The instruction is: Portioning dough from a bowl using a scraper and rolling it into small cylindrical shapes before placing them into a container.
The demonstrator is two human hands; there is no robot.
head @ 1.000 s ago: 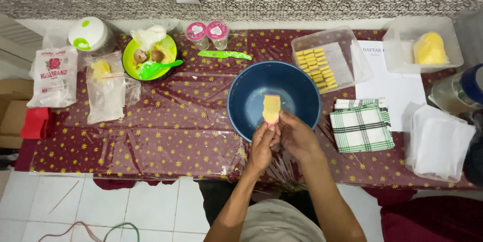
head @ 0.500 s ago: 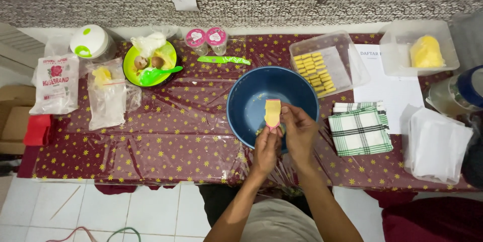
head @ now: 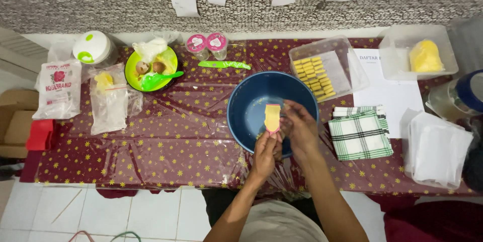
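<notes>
The yellow piece is held up over the big blue bowl, with a bit of pink at its bottom end. A moment ago it sat a little more to the right, right in front of both hands; now it has slid a bit left, and the hands have turned with it. The bowl and the other things on the table have stayed where they were.

The left hand is under the piece and pinches its bottom end with closed fingers. The right hand is just beside the piece on its right, fingers curled, touching its edge. I cannot tell if that hand is gripping it.

A checked cloth lies near the right hand. A clear box of yellow sticks sits behind the bowl, and a green knife lies well apart to the left.
</notes>
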